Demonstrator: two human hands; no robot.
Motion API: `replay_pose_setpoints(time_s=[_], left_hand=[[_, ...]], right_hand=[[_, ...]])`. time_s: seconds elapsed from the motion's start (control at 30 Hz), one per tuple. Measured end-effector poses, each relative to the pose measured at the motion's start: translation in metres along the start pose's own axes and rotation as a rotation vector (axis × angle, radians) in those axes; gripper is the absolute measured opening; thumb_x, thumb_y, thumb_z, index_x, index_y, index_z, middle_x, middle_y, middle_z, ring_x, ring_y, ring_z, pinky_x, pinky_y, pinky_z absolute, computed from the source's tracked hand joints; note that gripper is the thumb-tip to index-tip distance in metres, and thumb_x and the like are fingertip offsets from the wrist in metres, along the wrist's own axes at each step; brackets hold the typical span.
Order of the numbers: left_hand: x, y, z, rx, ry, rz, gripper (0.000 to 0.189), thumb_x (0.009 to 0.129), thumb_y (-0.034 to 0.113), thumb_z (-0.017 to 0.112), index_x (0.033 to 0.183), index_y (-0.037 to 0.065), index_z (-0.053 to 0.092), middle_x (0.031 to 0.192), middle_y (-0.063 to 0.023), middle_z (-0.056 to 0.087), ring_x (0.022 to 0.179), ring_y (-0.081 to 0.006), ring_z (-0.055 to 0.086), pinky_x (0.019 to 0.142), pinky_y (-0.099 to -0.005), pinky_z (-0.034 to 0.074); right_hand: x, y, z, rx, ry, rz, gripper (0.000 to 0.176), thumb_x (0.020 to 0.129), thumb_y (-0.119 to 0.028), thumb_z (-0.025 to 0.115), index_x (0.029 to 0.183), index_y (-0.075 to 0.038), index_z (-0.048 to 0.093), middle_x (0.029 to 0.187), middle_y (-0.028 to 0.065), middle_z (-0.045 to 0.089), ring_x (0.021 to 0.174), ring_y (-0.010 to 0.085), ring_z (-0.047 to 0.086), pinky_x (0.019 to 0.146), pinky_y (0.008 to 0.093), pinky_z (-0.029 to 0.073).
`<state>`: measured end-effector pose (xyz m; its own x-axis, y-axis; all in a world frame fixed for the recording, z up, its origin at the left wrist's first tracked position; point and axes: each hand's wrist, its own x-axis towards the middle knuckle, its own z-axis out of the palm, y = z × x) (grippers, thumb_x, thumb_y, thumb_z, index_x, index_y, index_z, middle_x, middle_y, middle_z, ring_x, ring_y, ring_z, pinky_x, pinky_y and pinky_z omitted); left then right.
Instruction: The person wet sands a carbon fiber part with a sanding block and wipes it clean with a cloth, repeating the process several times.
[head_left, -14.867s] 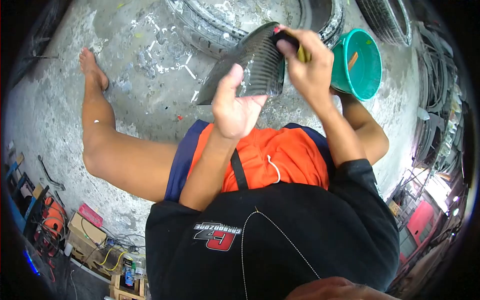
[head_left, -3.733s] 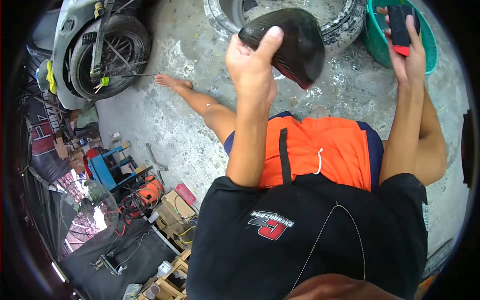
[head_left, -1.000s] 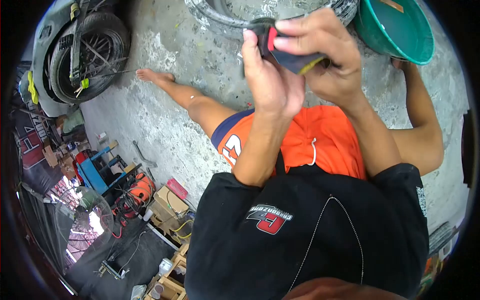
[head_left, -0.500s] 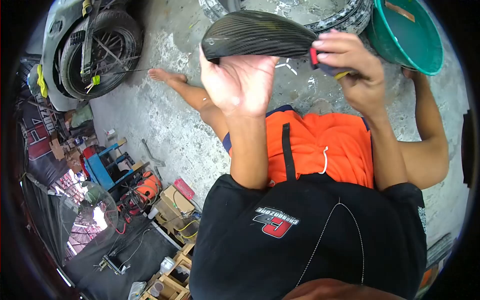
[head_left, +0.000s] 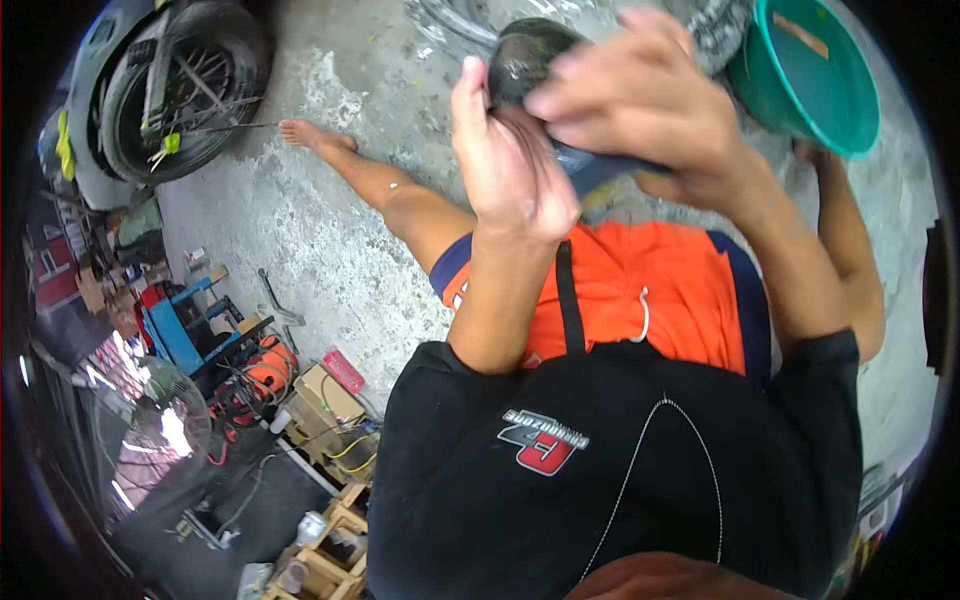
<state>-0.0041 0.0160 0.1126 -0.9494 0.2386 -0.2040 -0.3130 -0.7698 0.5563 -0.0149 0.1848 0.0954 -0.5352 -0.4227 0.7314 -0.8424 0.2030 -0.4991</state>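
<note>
A curved, glossy piece of woven carbon fibre (head_left: 527, 65) is held up in front of my lap, now seen end-on with its far part hidden behind my right hand. My left hand (head_left: 515, 175) cups it from below, thumb up along its left side. Across its right side lies my right hand (head_left: 650, 110), fingers bent and smeared by motion. A blurred dark blue-grey object (head_left: 605, 175) shows under the right palm, between the two hands; its kind cannot be made out.
A green basin (head_left: 835, 95) with liquid stands at upper right. Behind the hands, a whitish-stained tyre (head_left: 715, 40) lies on the concrete floor (head_left: 310, 220). A motorcycle wheel (head_left: 185, 90) is at upper left. Tools, a fan (head_left: 160, 430) and wooden crates (head_left: 335, 545) crowd the lower left.
The carbon-fibre piece has turned from lengthwise to end-on. My right hand has moved left and in over it, and my left hand has shifted right and tilted.
</note>
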Motion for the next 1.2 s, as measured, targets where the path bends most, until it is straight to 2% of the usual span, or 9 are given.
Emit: replay_pose_setpoints(time_s=[0.07,0.1,0.27,0.33,0.5,0.63,0.73,0.87,1.2], left_hand=[[-0.003,-0.003,-0.002,0.019,0.007,0.026,0.057,0.100,0.051,0.037,0.121,0.001,0.056,0.122,-0.0139,0.061,0.111,-0.0290,0.058,0.100,-0.0461,0.044],[0.002,0.004,-0.017,-0.148,-0.103,0.021,0.062,0.099,0.053,0.038,0.125,-0.001,0.053,0.128,-0.0172,0.057,0.117,-0.0326,0.054,0.103,-0.0516,0.040],[0.004,0.074,-0.059,-0.356,-0.175,0.183,0.056,0.101,0.034,0.038,0.135,-0.010,0.044,0.146,-0.0269,0.042,0.136,-0.0441,0.038,0.115,-0.0651,0.024],[0.003,0.080,-0.075,-0.424,-0.172,0.206,0.049,0.101,0.022,0.036,0.135,-0.012,0.043,0.148,-0.0278,0.040,0.139,-0.0458,0.033,0.117,-0.0656,0.019],[0.013,0.033,-0.075,-0.434,-0.315,0.241,0.053,0.102,0.029,0.042,0.138,-0.011,0.042,0.149,-0.0262,0.039,0.140,-0.0441,0.032,0.119,-0.0636,0.014],[0.029,-0.017,-0.057,-0.668,0.057,0.128,0.056,0.100,0.031,0.045,0.138,-0.010,0.042,0.149,-0.0258,0.039,0.139,-0.0426,0.034,0.119,-0.0617,0.015],[0.037,-0.047,-0.056,-0.718,0.083,0.076,0.050,0.095,0.026,0.048,0.133,-0.007,0.050,0.143,-0.0240,0.047,0.138,-0.0411,0.037,0.118,-0.0623,0.018],[0.036,-0.071,-0.063,-0.772,0.012,0.038,0.056,0.098,0.027,0.044,0.140,-0.011,0.040,0.151,-0.0255,0.037,0.142,-0.0427,0.030,0.120,-0.0602,0.017],[0.018,-0.064,-0.061,-0.561,0.011,-0.312,0.052,0.091,0.040,0.058,0.132,0.009,0.058,0.139,-0.0124,0.057,0.141,-0.0385,0.037,0.119,-0.0653,-0.006]], right_hand=[[0.027,0.003,0.005,0.152,0.009,-0.020,0.035,0.064,0.006,0.068,0.096,-0.008,0.071,0.112,0.0049,0.071,0.110,0.0266,0.062,0.096,0.0412,0.041],[0.035,-0.002,0.009,0.055,0.122,-0.035,0.025,0.077,-0.003,0.069,0.102,-0.003,0.068,0.101,0.0019,0.068,0.094,0.0171,0.059,0.084,0.0330,0.044],[-0.073,0.037,-0.017,-0.278,-0.060,0.437,0.028,0.076,0.006,0.067,0.102,-0.005,0.071,0.108,0.0046,0.071,0.102,0.0221,0.065,0.088,0.0376,0.047],[-0.098,0.038,-0.021,-0.017,0.365,0.774,0.019,0.085,-0.007,0.072,0.103,-0.010,0.072,0.093,-0.0006,0.071,0.091,0.0113,0.064,0.078,0.0239,0.047],[-0.067,0.013,-0.031,0.141,0.714,1.175,0.017,0.093,-0.012,0.067,0.106,-0.002,0.066,0.097,0.0030,0.066,0.080,0.0128,0.059,0.072,0.0287,0.049],[-0.075,0.012,0.007,1.030,0.918,1.155,0.039,0.093,-0.028,0.069,0.123,-0.004,0.060,0.114,0.0066,0.068,0.097,0.0190,0.066,0.086,0.0342,0.056],[-0.071,0.018,0.004,1.380,1.035,1.022,0.022,0.094,-0.018,0.068,0.109,-0.002,0.065,0.102,0.0082,0.067,0.088,0.0187,0.064,0.074,0.0321,0.053],[-0.077,0.036,0.000,1.269,1.101,0.990,0.030,0.093,-0.022,0.069,0.112,0.000,0.063,0.101,0.0088,0.068,0.089,0.0186,0.065,0.078,0.0316,0.054],[-0.108,0.049,-0.011,0.848,0.899,0.860,0.032,0.092,-0.019,0.070,0.112,0.005,0.064,0.103,0.0112,0.070,0.094,0.0199,0.067,0.088,0.0312,0.052]])
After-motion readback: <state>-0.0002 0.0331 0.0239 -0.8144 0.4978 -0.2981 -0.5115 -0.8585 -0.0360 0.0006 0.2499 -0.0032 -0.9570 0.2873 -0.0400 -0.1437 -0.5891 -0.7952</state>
